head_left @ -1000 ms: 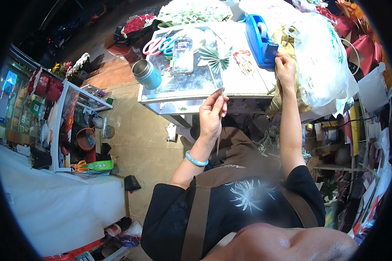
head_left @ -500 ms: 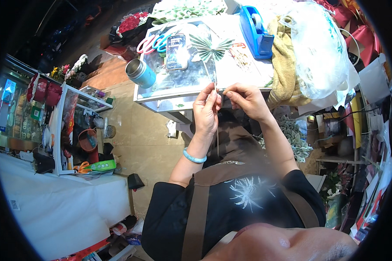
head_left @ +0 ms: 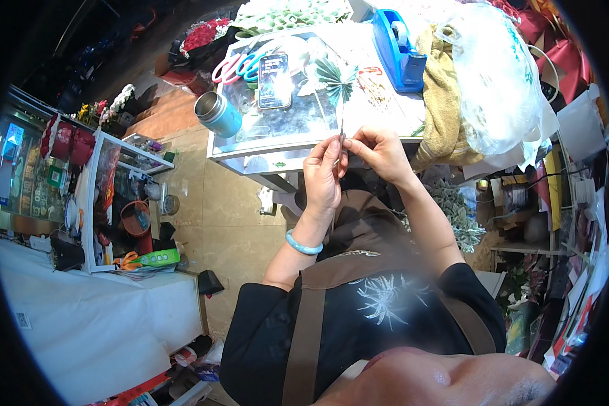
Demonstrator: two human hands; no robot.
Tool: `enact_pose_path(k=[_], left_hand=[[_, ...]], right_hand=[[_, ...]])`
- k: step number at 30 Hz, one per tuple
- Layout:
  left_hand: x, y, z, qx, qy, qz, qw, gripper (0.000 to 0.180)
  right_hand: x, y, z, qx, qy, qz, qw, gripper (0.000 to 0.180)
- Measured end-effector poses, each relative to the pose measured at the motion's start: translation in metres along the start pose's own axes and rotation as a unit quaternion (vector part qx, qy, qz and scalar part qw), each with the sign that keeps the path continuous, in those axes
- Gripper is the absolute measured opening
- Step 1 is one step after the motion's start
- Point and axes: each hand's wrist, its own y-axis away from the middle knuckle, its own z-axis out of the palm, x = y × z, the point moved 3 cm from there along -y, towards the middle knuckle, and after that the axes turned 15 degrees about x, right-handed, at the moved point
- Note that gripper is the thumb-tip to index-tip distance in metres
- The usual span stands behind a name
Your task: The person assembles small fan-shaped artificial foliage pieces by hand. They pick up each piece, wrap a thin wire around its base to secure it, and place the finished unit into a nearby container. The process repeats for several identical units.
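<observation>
Both hands meet above the near edge of a glass tabletop (head_left: 250, 145), pinching a thin stem that carries a folded green paper fan (head_left: 336, 74). The left hand (head_left: 323, 177) closes on the stem lower down, steadying it upright, while the right hand (head_left: 379, 150) grips it just under the fan with fingertips drawn together, apparently so the piece can be worked on without crushing the pleats. The fan stands over the tabletop, just beyond the hands. Within reach lie a phone (head_left: 275, 80), a metal cup (head_left: 218, 114) at the left corner, a blue tape dispenser (head_left: 398, 49) and a yellow cloth (head_left: 445, 101) to the right.
</observation>
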Motion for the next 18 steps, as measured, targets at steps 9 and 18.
enact_pose_path(k=[9, 18], left_hand=[[0.0015, 0.0001, -0.0024, 0.020, -0.042, 0.010, 0.999, 0.018], [-0.0024, 0.0014, 0.0020, 0.001, -0.026, 0.021, 0.999, 0.013]], right_hand=[[-0.0002, 0.0031, 0.0004, -0.011, -0.012, -0.020, 1.000, 0.015], [-0.0043, 0.0075, -0.0049, -0.027, -0.053, 0.030, 0.998, 0.019]])
